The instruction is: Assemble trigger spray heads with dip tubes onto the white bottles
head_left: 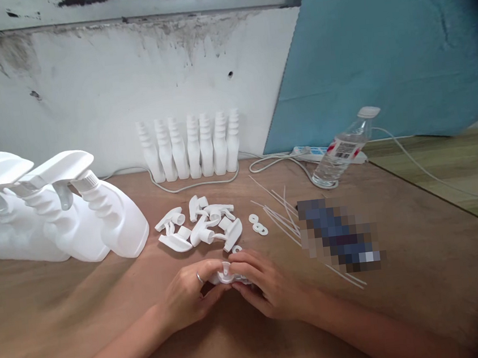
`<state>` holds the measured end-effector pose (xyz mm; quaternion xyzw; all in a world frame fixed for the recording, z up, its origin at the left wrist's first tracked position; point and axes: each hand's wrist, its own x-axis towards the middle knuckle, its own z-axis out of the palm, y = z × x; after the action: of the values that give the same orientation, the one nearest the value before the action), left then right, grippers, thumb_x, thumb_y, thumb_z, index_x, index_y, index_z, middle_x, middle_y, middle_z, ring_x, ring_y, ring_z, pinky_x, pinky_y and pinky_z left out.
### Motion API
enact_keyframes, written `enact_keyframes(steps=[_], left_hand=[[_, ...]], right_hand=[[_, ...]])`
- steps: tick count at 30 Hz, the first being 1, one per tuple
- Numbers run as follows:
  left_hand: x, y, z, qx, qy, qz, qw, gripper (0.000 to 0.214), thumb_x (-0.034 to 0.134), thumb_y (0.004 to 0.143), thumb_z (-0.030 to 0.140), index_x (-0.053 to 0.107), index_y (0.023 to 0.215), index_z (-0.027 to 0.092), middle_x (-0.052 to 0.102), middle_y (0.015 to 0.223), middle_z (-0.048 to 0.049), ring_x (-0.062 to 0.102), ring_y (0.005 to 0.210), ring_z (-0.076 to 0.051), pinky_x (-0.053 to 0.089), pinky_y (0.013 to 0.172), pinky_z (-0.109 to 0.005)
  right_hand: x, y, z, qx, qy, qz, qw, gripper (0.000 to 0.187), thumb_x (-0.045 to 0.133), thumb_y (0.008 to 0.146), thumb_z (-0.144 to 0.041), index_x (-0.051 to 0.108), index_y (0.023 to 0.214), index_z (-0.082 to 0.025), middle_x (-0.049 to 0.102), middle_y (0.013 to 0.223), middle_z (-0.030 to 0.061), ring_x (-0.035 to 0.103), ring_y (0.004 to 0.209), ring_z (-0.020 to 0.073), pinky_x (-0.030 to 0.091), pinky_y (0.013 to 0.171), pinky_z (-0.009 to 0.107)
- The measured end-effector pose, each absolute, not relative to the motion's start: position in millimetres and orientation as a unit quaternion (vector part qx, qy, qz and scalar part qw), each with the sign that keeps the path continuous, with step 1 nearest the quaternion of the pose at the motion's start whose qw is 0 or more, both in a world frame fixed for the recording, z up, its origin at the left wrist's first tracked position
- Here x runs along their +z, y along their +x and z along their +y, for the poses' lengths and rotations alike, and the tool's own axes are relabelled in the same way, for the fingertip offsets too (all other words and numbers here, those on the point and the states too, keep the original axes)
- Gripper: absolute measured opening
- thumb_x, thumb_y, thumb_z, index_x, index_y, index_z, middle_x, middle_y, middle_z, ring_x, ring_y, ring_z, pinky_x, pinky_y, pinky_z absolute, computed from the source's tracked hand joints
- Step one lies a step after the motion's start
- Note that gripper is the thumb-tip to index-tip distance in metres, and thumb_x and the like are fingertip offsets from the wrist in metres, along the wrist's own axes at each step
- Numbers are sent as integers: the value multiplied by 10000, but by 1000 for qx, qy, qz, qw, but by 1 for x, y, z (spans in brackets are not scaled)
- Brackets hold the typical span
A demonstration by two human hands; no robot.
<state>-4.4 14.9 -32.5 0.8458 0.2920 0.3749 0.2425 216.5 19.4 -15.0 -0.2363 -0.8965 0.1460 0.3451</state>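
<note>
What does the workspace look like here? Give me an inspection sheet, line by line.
Surface: brown wooden table.
Job's things: white trigger sprayer head, held by both hands.
Clutter: pile of sprayer heads; washers; thin tubes; row of empty bottles; finished spray bottles lying at the left; water bottle; blurred item.
Hands: left hand and right hand closed on the head.
Cables: white cords, power strip.
Surroundings: stained white wall, blue panel.

trigger heads (pixel 199 224) ahead (piled), bare table (pixel 56 312) left
</note>
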Motion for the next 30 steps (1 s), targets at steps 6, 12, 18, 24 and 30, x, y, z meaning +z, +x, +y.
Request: enact_keyframes(steps=[6,12,18,24,30], left_hand=[[-23,-2,13,341,860,284,250,328,532,888,120,439,1187,215,621,1051,-67,605,910,-156,489,818,-250],[-17,0,12,321,868,284,249,255,485,887,112,466,1128,194,609,1048,-87,597,927,-174,485,816,-264],[-22,-1,14,339,874,273,215,256,498,903,136,470,1149,198,619,1072,-84,609,900,-155,486,782,-238],[-18,-2,14,298,883,290,219,184,470,922,165,512,1097,198,594,995,-66,584,803,-135,471,722,-223],[-27,-4,15,324,865,299,239,267,551,860,140,499,1112,209,603,1002,-50,584,836,-144,463,733,-235]], right_hand=[[-17,226,28,133,-294,-838,439,288,495,881,-124,482,1163,-181,612,1055,102,581,1009,211,498,867,355],[-6,264,61,-10,-416,-817,400,100,479,907,-141,568,926,-184,661,855,53,608,797,193,442,779,338],[-4,303,82,-88,-586,-800,96,118,530,872,-192,617,805,-148,675,877,124,627,827,275,386,711,346],[-14,308,88,-1,-608,-781,142,118,521,849,-171,593,756,-168,676,804,73,624,719,202,396,656,284],[-2,305,85,-8,-632,-739,235,123,510,840,-231,570,741,-188,663,716,46,608,628,185,394,595,271]])
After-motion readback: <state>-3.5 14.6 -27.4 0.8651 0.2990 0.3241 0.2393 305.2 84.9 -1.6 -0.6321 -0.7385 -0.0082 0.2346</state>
